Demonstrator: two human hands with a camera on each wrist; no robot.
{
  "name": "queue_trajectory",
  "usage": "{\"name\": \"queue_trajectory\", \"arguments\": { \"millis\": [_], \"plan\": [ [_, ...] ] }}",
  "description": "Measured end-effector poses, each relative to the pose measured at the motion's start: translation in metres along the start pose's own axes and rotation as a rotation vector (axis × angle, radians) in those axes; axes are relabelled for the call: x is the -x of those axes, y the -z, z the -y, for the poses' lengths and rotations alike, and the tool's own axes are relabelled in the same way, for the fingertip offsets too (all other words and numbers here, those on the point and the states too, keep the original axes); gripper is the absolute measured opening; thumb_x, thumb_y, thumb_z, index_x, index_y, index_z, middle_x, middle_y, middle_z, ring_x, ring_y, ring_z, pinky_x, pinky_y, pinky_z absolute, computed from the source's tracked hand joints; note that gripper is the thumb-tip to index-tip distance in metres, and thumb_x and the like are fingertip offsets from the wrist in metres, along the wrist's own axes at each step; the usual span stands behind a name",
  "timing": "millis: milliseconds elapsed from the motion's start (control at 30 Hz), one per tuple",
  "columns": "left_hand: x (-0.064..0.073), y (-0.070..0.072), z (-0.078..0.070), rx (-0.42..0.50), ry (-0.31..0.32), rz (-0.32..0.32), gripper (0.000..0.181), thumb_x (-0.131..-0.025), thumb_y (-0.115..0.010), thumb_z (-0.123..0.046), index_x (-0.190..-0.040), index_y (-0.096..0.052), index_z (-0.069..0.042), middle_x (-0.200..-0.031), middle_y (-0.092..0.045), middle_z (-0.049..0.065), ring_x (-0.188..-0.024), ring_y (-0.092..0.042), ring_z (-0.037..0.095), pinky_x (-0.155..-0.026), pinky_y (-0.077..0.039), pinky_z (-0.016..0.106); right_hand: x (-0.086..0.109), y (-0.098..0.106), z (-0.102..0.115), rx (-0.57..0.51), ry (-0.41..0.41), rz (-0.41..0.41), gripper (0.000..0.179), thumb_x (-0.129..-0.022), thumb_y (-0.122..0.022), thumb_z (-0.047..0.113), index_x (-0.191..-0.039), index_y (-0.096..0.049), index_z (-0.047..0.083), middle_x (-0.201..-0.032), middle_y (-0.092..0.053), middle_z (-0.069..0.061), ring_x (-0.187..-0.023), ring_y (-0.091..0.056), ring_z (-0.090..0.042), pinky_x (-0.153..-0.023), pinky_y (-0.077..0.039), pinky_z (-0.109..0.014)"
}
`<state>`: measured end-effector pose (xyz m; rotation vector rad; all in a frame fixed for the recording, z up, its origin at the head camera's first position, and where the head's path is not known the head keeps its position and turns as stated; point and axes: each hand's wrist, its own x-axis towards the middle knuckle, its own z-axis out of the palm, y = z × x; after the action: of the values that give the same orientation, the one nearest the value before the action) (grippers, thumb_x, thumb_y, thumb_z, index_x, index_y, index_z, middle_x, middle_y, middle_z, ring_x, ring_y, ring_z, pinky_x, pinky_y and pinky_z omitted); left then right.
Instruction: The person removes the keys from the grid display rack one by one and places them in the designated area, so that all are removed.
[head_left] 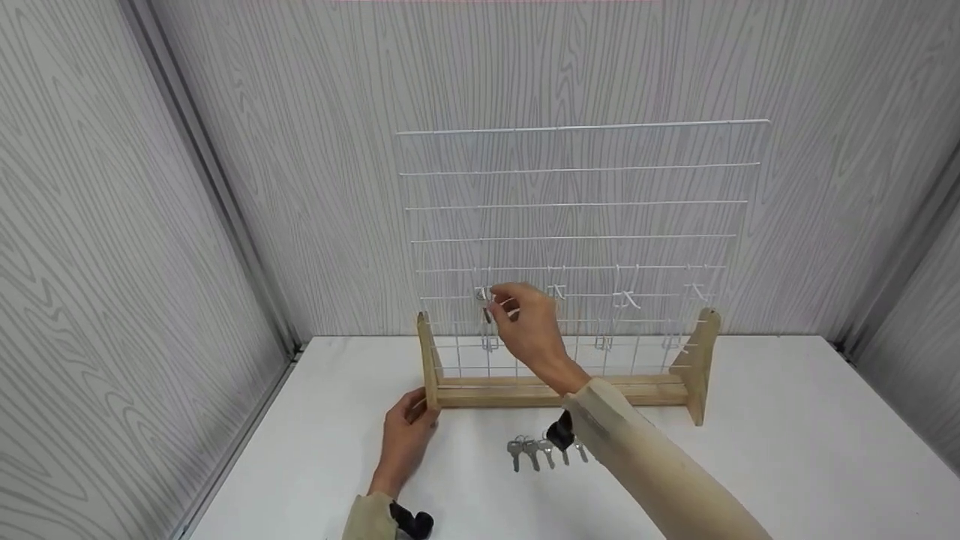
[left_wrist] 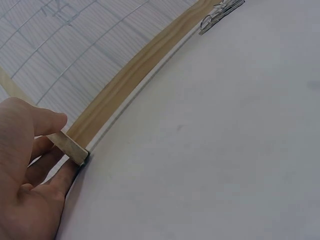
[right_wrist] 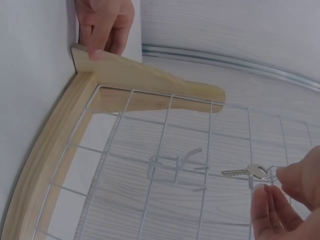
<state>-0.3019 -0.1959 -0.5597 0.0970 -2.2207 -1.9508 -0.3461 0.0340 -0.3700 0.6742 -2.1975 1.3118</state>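
A white wire grid stands upright in a wooden base. My left hand grips the front foot of the base's left side panel, thumb on one face and fingers on the other. In front of the grid's lower left, my right hand is raised beside the leftmost hook. It pinches the small ring of a silver key between thumb and finger, and the blade hangs down. In the right wrist view the key overlaps the grid wires, close to a white hook.
Several silver keys with rings lie in a row on the white table, partly hidden by the right sleeve. More white hooks sit along the grid to the right. A grey wood-patterned wall rises behind.
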Motion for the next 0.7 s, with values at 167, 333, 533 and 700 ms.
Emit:
{"name": "queue_trajectory", "arguments": {
  "millis": [167,333,533,700],
  "plan": [
    [-0.001,-0.001,0.002,-0.015,0.006,-0.004,0.05,-0.107,-0.065,-0.016,-0.154,-0.053,-0.005,-0.155,-0.056,0.021,-0.142,-0.059,0.036,-0.11,-0.057,0.042,-0.009,-0.009,0.001,0.024,-0.017,-0.004,0.026,-0.1,-0.071,0.001,-0.125,-0.076,0.001,-0.106,-0.074,-0.015,-0.092,-0.076,-0.026,-0.078,-0.066,-0.033],
    [-0.002,-0.001,0.002,-0.015,0.018,-0.008,0.049,-0.107,-0.066,-0.017,-0.153,-0.054,-0.007,-0.154,-0.057,0.019,-0.142,-0.059,0.035,-0.11,-0.057,0.042,-0.012,-0.012,0.0,0.028,-0.018,-0.01,0.025,-0.1,-0.07,-0.001,-0.123,-0.077,0.002,-0.105,-0.074,-0.015,-0.09,-0.077,-0.026,-0.077,-0.066,-0.033],
    [-0.002,0.0,-0.001,-0.007,-0.004,0.003,0.05,-0.106,-0.065,-0.015,-0.154,-0.053,-0.004,-0.157,-0.054,0.023,-0.145,-0.055,0.039,-0.113,-0.055,0.044,-0.014,-0.012,-0.001,0.035,0.027,-0.024,0.02,-0.101,-0.068,0.0,-0.119,-0.078,0.0,-0.105,-0.074,-0.016,-0.09,-0.076,-0.028,-0.079,-0.066,-0.036],
    [-0.001,-0.001,-0.001,-0.024,-0.001,-0.006,0.05,-0.106,-0.066,-0.016,-0.153,-0.053,-0.003,-0.157,-0.054,0.023,-0.144,-0.056,0.039,-0.113,-0.055,0.045,-0.013,-0.012,-0.002,0.03,0.023,-0.038,0.018,-0.102,-0.069,0.001,-0.116,-0.079,0.001,-0.104,-0.075,-0.016,-0.089,-0.077,-0.029,-0.078,-0.066,-0.038]
  ]
}}
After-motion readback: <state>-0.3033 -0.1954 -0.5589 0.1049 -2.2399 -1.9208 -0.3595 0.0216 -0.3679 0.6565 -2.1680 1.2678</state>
